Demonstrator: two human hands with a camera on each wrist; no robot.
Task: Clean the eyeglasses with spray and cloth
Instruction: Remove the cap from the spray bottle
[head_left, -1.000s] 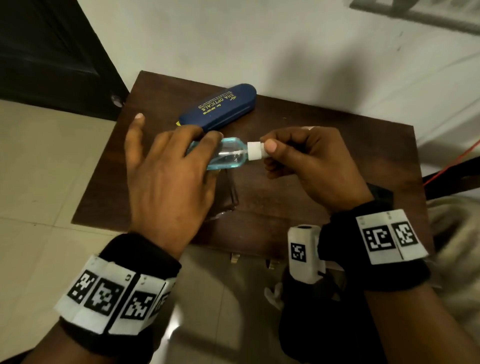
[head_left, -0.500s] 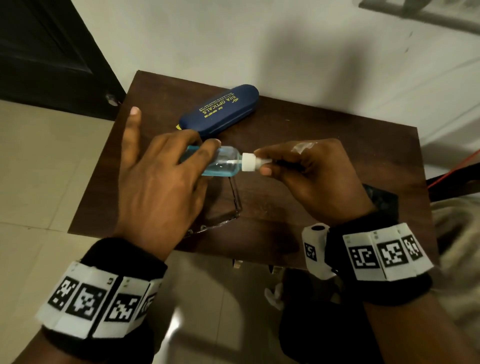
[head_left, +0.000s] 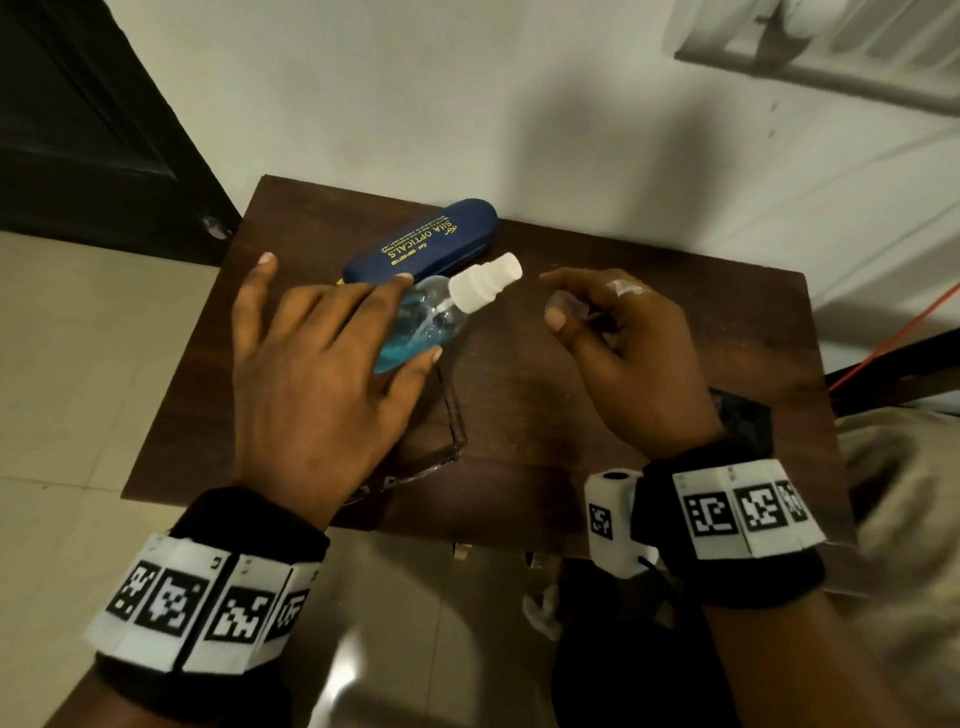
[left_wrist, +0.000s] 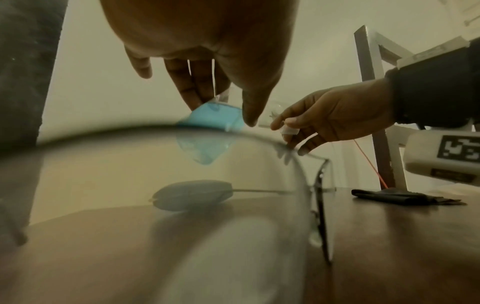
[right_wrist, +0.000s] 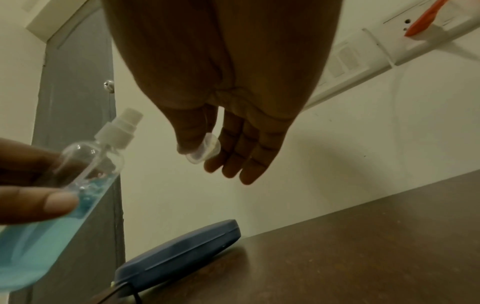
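head view: the clear cap (head_left: 566, 306) has come off the spray bottle (head_left: 426, 325) since half a second ago. the right hand (head_left: 631, 358) pinches it, well apart from the white nozzle (head_left: 483, 285). the left hand (head_left: 317, 374) grips the bottle above the glasses (head_left: 452, 415) on the table (head_left: 623, 415), so spraying looks possible next.

spray bottle (head_left: 423, 325): clear, blue liquid, white nozzle bare, tilted | eyeglasses (head_left: 447, 431): on table, beneath bottle
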